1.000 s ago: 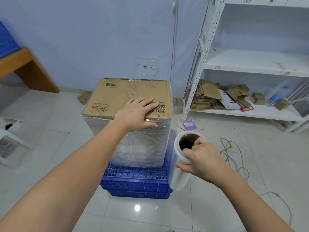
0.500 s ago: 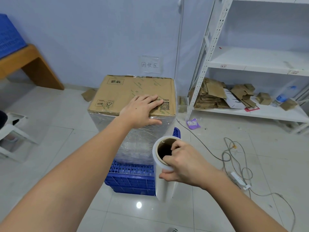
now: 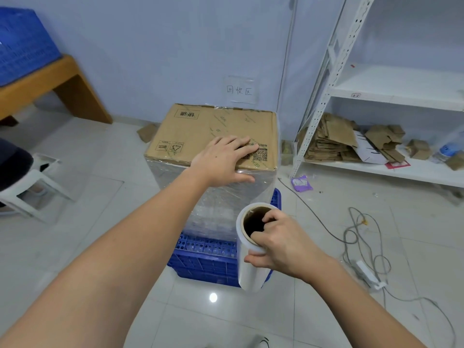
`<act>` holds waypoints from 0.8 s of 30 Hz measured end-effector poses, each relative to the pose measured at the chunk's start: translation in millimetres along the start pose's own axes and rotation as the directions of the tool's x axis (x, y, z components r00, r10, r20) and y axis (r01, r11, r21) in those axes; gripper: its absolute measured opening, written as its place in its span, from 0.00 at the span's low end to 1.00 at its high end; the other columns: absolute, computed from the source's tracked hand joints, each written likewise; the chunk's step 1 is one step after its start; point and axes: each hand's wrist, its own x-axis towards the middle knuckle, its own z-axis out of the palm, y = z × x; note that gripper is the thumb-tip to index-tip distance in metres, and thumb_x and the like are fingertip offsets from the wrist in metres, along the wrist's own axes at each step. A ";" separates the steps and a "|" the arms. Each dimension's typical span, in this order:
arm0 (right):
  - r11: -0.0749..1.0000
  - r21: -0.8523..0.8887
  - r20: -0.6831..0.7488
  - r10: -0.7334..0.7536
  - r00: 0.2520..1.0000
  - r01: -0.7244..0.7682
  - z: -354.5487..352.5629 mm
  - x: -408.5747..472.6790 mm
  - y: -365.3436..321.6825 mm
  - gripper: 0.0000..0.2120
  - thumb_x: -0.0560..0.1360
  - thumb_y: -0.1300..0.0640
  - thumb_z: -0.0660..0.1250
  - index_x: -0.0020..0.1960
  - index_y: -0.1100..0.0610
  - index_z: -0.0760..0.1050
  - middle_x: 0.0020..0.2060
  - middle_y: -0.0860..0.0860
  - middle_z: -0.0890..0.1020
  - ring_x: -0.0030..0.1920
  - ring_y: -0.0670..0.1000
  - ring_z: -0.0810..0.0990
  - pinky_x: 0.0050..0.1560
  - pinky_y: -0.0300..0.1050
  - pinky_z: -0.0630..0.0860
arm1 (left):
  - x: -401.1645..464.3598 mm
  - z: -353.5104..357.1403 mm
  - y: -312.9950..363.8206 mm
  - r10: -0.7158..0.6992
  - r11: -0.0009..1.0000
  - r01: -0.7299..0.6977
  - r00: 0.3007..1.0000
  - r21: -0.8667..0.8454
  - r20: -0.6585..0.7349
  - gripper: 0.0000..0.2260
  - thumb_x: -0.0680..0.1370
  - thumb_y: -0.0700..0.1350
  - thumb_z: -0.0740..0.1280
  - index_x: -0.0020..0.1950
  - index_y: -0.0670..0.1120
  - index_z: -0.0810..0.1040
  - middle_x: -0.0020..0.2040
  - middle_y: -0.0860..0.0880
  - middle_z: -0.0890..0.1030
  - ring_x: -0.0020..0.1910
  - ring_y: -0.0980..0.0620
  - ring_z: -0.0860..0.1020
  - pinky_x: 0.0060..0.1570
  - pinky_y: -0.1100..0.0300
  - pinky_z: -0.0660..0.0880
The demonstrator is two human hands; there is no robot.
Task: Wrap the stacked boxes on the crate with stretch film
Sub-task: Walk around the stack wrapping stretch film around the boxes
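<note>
Brown cardboard boxes (image 3: 200, 126) stand stacked on a blue plastic crate (image 3: 203, 259) on the tiled floor, their sides covered in clear stretch film (image 3: 226, 204). My left hand (image 3: 222, 160) rests flat on the top box near its front right corner, thumb over the edge. My right hand (image 3: 278, 243) grips the upright roll of stretch film (image 3: 251, 270) at its top, fingers hooked into the cardboard core, just in front of the crate's right corner. Film runs from the roll to the stack.
A white metal shelf unit (image 3: 376, 96) with flattened cardboard (image 3: 331, 139) stands at the right. A grey cable and power strip (image 3: 364, 272) lie on the floor to the right. A white stool (image 3: 32, 187) and a wooden bench (image 3: 50, 81) are at the left.
My right hand has carried the roll leftward round the stack's front right corner, closer to the crate. My left hand has stayed on the box top.
</note>
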 end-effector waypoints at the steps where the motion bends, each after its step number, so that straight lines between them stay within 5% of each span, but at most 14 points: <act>1: 1.000 -0.003 0.002 -0.007 1.000 0.007 1.0 -0.8 -0.2 0.22 0.69 0.41 0.73 0.34 0.48 0.60 0.26 0.42 0.62 0.32 0.48 0.59 0.51 0.47 0.76 | 0.2 -0.3 -0.5 -0.001 1.000 0.001 1.000 0.003 0.000 0.41 0.75 0.76 0.59 0.84 0.60 0.55 0.83 0.54 0.58 0.80 0.50 0.58 0.78 0.46 0.55; 14: 1.000 0.008 -0.033 0.026 0.999 -0.025 -13.7 12.4 -31.0 0.24 0.69 0.40 0.73 0.31 0.50 0.60 0.24 0.43 0.59 0.29 0.48 0.57 0.56 0.43 0.71 | 0.2 -1.7 -1.7 0.006 1.000 -0.006 1.000 -0.027 0.000 0.41 0.75 0.76 0.59 0.83 0.60 0.56 0.83 0.54 0.58 0.80 0.50 0.57 0.78 0.46 0.54; 24: 0.955 -0.090 0.001 0.284 0.959 -0.282 -1.7 37.0 -83.2 0.24 0.70 0.39 0.71 0.32 0.50 0.60 0.24 0.43 0.62 0.29 0.47 0.60 0.55 0.43 0.71 | 11.3 -13.2 -21.7 0.150 0.976 -0.126 0.980 -0.178 0.128 0.46 0.72 0.68 0.73 0.84 0.60 0.54 0.85 0.51 0.54 0.82 0.47 0.55 0.80 0.43 0.52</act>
